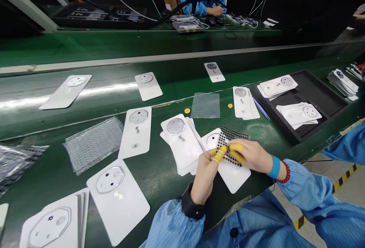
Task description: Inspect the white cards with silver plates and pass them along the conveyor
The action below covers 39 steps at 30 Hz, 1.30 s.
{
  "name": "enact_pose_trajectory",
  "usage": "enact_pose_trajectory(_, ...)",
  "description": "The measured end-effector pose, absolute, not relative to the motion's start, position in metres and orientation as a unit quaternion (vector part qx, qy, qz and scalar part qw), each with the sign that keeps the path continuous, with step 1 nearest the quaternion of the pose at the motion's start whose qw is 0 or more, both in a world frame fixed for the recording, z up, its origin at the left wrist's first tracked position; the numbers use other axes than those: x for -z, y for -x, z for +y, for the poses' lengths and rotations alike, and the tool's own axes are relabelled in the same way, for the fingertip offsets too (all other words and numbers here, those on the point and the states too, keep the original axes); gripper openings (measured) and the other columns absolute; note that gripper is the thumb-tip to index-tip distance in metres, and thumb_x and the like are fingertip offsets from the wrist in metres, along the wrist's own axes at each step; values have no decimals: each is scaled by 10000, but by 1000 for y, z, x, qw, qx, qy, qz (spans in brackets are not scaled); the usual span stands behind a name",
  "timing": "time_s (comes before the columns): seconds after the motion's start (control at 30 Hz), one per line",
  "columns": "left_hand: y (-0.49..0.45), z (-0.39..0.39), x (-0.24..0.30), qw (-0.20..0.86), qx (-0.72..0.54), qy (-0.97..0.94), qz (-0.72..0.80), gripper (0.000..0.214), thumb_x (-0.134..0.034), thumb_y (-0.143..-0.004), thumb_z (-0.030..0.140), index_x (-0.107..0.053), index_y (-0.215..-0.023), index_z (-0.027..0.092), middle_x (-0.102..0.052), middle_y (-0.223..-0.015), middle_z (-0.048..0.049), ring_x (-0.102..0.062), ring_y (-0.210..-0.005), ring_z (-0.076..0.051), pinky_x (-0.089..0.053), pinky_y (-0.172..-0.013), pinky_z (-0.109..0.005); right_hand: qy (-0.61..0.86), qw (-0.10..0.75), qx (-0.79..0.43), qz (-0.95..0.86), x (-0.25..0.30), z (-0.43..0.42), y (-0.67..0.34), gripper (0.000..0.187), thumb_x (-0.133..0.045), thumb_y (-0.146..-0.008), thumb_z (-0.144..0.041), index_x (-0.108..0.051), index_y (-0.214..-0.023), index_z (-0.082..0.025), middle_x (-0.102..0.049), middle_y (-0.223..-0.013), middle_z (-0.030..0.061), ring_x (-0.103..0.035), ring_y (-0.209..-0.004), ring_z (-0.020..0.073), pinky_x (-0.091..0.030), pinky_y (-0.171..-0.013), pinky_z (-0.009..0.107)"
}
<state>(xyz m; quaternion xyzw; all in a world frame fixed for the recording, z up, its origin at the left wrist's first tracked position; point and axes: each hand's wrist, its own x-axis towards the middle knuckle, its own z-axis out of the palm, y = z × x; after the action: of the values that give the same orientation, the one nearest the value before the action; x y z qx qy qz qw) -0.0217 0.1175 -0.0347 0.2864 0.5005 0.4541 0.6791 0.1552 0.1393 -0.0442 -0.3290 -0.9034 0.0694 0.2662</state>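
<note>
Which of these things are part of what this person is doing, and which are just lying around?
Apparently in use:
- sheet of black dots, held in the left hand and right hand
- yellow finger cots, worn on both
- white phone-style panel underneath

Seemingly lying by:
- clear textured sheets
- small yellow discs
- slim purple tool

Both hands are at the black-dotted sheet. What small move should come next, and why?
I'd probably ease one black dot loose with the right hand while the left hand steadies the black-dotted sheet. Both hands meet at the sheet, it carries rows of dots, and a white phone-shaped panel lies beneath it.
</note>
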Motion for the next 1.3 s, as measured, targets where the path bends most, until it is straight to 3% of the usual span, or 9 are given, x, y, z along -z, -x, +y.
enact_pose_trajectory(0.17, 34, 115, 28, 545, -526, -357, 546, 416, -719, -750, 316, -670, -1140, 180, -667, -1225, -88, -515, -1251, -271, -355, -1066, -347, 386, 263, -148, -872, 44, 167, -190, 149, -448, -984, -221, -592, -968, -184, -704, -788, 48, -709, -694, 160, -594, -637, 260)
enact_pose_trajectory(0.23, 35, 112, 26, 511, -554, -378, 537, 707, -702, -790, 322, -404, -1426, 246, -590, -1337, -79, -499, -1277, -243, -372, -1063, -330, 398, 274, -158, -861, 34, 176, -195, 117, -484, -968, -221, -597, -967, -191, -715, -860, 58, -718, -776, 171, -604, -700, 281)
enact_pose_trajectory(0.3, 34, 107, 25, 533, -543, -386, 521, 883, -658, -834, 377, -115, -1522, 277, -640, -1242, -97, -649, -1050, -244, -517, -876, -339, 407, 308, -164, -845, 19, 177, -189, 88, -516, -952, -212, -599, -966, -188, -704, -966, 82, -704, -893, 186, -599, -791, 325)
enact_pose_trajectory(0.4, 32, 103, 21, 565, -511, -391, 517, 700, -641, -838, 409, -322, -1436, 231, -686, -1074, -89, -679, -836, -231, -549, -715, -315, 382, 390, -192, -816, -6, 166, -165, 50, -565, -922, -173, -605, -947, -188, -668, -1009, 86, -665, -945, 179, -574, -839, 345)
enact_pose_trajectory(0.53, 32, 97, 18, 538, -502, -436, 518, 229, -657, -809, 350, -638, -981, 199, -652, -778, -20, -602, -680, -179, -521, -694, -287, 305, 423, -182, -834, -19, 147, -129, 130, -569, -918, -150, -605, -1035, -193, -647, -1022, 92, -627, -963, 189, -552, -822, 359)
enact_pose_trajectory(0.63, 34, 93, 16, 514, -500, -453, 529, 171, -683, -770, 300, -654, -913, 212, -598, -642, 17, -543, -588, -166, -490, -648, -282, 293, 424, -144, -845, -14, 142, -117, 177, -574, -910, -136, -603, -1076, -194, -637, -1030, 96, -603, -997, 207, -535, -847, 391)
enact_pose_trajectory(1.0, 34, 86, 17, 381, -421, -575, 589, 257, -513, -855, 318, -580, -1059, 176, -700, -785, -90, -646, -670, -261, -483, -607, -354, 341, 490, -175, -783, -4, 137, -111, 196, -633, -864, -106, -622, -1009, -237, -519, -1072, 66, -578, -927, 185, -557, -760, 348)
enact_pose_trajectory(1.2, 34, 84, 19, 269, -409, -647, 585, 234, -492, -855, 249, -570, -1059, 163, -726, -808, -130, -691, -694, -294, -522, -593, -373, 410, 550, -263, -678, 5, 137, -110, 334, -715, -817, -290, -461, -1031, -259, -465, -1231, 93, -521, -1128, 236, -513, -946, 430)
enact_pose_trajectory(1.3, 35, 84, 20, 223, -406, -682, 566, 202, -479, -820, 174, -557, -1006, 185, -741, -823, -143, -714, -694, -299, -538, -554, -355, 385, 517, -372, -668, 5, 138, -113, 377, -683, -852, -331, -423, -1118, -268, -503, -1218, 95, -592, -1039, 200, -563, -866, 367)
